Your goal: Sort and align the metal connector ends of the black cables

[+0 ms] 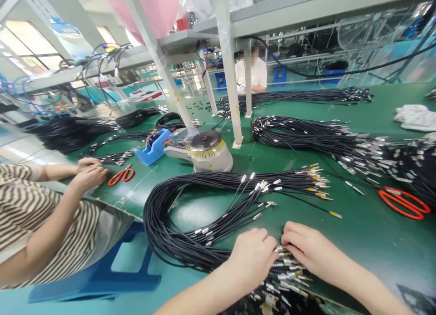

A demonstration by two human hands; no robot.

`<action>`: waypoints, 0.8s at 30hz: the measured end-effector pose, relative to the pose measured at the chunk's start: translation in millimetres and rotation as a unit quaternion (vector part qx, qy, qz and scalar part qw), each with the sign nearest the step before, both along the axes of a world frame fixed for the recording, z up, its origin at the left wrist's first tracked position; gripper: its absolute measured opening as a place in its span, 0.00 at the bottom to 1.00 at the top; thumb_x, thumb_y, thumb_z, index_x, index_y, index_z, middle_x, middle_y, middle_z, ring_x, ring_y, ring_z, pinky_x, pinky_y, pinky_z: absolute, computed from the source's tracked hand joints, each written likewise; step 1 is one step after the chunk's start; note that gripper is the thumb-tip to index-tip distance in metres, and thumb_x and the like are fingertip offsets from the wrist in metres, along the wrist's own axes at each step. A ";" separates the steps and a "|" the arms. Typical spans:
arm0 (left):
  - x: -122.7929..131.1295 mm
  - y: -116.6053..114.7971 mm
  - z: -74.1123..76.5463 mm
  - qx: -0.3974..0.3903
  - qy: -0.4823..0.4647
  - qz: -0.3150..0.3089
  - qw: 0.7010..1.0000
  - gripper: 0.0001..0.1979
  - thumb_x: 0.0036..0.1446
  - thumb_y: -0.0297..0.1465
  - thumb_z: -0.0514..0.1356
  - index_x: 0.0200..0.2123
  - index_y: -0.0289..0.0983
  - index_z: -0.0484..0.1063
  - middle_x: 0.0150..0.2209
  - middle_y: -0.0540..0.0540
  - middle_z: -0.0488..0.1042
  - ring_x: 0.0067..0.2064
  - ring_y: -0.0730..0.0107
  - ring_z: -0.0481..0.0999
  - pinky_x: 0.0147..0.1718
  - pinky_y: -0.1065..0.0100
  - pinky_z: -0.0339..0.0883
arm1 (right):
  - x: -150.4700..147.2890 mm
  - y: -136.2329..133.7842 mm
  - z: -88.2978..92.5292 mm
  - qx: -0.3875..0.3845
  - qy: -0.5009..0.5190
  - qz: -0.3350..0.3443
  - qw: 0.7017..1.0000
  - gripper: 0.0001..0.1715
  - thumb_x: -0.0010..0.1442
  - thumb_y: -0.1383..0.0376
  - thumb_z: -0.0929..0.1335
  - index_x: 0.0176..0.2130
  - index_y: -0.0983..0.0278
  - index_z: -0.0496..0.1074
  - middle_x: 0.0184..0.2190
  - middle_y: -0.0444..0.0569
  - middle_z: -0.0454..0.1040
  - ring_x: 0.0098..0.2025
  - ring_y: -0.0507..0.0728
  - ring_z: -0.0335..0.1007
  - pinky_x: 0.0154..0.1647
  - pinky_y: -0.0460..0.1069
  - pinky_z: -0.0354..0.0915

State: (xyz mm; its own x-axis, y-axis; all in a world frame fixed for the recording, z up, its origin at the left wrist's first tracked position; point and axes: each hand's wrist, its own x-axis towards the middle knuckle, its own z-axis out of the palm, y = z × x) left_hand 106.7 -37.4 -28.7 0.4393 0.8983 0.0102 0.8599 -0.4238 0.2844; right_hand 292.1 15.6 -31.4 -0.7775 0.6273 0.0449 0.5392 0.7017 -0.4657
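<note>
A thick bundle of black cables (155, 210) curves in a U across the green table, its ends fitted with small white and yellowish tips. At the near end of that bundle my left hand (254, 253) is closed, fingers pinched by the cable ends. Close on its right, my right hand (303, 247) is also closed, fingertips together at a cable end (281, 250). Both hands meet at this small tip, which their fingers partly hide. More tipped cable ends (289, 276) lie just below the hands, near the table's front edge.
A round tape dispenser (211, 151) stands behind the bundle, beside a blue tape holder (153, 147). Red-handled scissors (403, 202) lie right; another pair (121, 175) lies left. A co-worker in a striped shirt (51, 224) sits left. White posts (231, 79) rise from the table. More cables (306, 133) lie behind.
</note>
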 end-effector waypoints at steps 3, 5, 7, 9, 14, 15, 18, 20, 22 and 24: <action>1.1 1.8 -1.6 0.009 -0.020 -0.007 1.000 0.06 0.58 0.28 0.52 0.29 0.36 0.65 0.31 0.47 0.68 0.33 0.65 0.68 0.32 0.65 0.66 | 0.0 0.6 2.3 -0.015 0.013 0.002 1.000 0.13 0.62 0.71 0.58 0.30 0.63 0.68 0.29 0.47 0.66 0.32 0.54 0.64 0.32 0.47 0.61; -0.6 2.8 0.7 0.026 -0.072 0.009 0.997 0.06 0.58 0.26 0.50 0.29 0.36 0.64 0.31 0.46 0.68 0.34 0.66 0.68 0.34 0.65 0.65 | -1.2 0.6 6.8 -0.039 0.037 -0.003 0.999 0.14 0.63 0.69 0.57 0.32 0.62 0.68 0.30 0.47 0.66 0.33 0.54 0.64 0.34 0.47 0.61; -3.1 4.0 5.6 0.034 -0.131 0.029 0.990 0.06 0.59 0.25 0.49 0.30 0.36 0.63 0.32 0.46 0.68 0.36 0.66 0.67 0.36 0.66 0.64 | -3.5 0.4 12.4 -0.064 0.061 -0.014 0.996 0.14 0.64 0.68 0.56 0.32 0.62 0.67 0.29 0.46 0.66 0.33 0.54 0.64 0.34 0.47 0.61; -5.9 4.9 12.3 0.018 -0.163 0.038 0.986 0.05 0.59 0.25 0.49 0.31 0.37 0.63 0.34 0.46 0.68 0.37 0.67 0.67 0.37 0.67 0.63 | -6.4 0.1 17.8 -0.081 0.070 -0.028 0.994 0.16 0.65 0.67 0.55 0.31 0.62 0.66 0.28 0.45 0.66 0.31 0.53 0.64 0.33 0.47 0.60; -11.4 4.9 26.4 -0.065 -0.144 0.037 0.987 0.08 0.61 0.29 0.47 0.32 0.38 0.64 0.31 0.50 0.71 0.33 0.70 0.70 0.33 0.71 0.61 | -12.5 0.4 28.4 -0.089 0.038 -0.047 0.994 0.18 0.66 0.64 0.53 0.27 0.62 0.60 0.25 0.44 0.66 0.28 0.54 0.61 0.32 0.48 0.58; -12.1 4.8 27.5 -0.075 -0.141 0.041 0.986 0.10 0.62 0.30 0.46 0.30 0.38 0.64 0.29 0.51 0.71 0.32 0.71 0.70 0.32 0.71 0.60 | -13.5 1.0 29.6 -0.092 0.033 -0.045 0.994 0.18 0.66 0.64 0.53 0.26 0.62 0.60 0.25 0.44 0.66 0.28 0.53 0.61 0.32 0.48 0.58; -12.3 6.4 27.2 -0.111 -0.154 0.047 0.981 0.13 0.61 0.30 0.46 0.24 0.38 0.62 0.26 0.52 0.70 0.29 0.72 0.69 0.31 0.73 0.60 | -15.8 4.0 30.1 -0.110 0.034 -0.036 0.993 0.19 0.66 0.64 0.52 0.25 0.62 0.58 0.24 0.43 0.65 0.28 0.53 0.61 0.31 0.47 0.58; -10.9 9.1 24.5 -0.128 -0.176 0.051 0.975 0.14 0.61 0.29 0.45 0.24 0.38 0.62 0.25 0.52 0.71 0.28 0.73 0.69 0.31 0.74 0.59 | -16.9 6.3 27.3 -0.118 0.041 -0.028 0.992 0.18 0.66 0.64 0.52 0.25 0.62 0.57 0.24 0.43 0.65 0.27 0.53 0.61 0.31 0.47 0.59; -9.0 12.6 20.8 -0.132 -0.196 0.059 0.970 0.14 0.60 0.29 0.45 0.24 0.38 0.62 0.25 0.52 0.70 0.28 0.73 0.69 0.31 0.74 0.59 | -17.5 7.5 23.1 -0.119 0.048 -0.029 0.991 0.18 0.65 0.64 0.53 0.25 0.62 0.57 0.24 0.44 0.65 0.28 0.53 0.61 0.31 0.47 0.59; -7.1 15.9 17.0 -0.142 -0.220 0.064 0.963 0.14 0.60 0.29 0.45 0.23 0.37 0.62 0.24 0.52 0.70 0.28 0.74 0.68 0.31 0.74 0.59 | -17.6 7.1 19.4 -0.119 0.054 -0.036 0.991 0.17 0.65 0.64 0.53 0.27 0.61 0.59 0.25 0.45 0.66 0.28 0.54 0.62 0.31 0.47 0.60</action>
State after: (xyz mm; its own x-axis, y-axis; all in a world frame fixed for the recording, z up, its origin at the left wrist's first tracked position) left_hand 99.5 -21.5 -11.7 0.3344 0.9387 -0.0842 0.6689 -0.1735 0.7228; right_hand 274.6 22.7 -12.0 -0.7291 0.6838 -0.0302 0.5212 0.5261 -0.6720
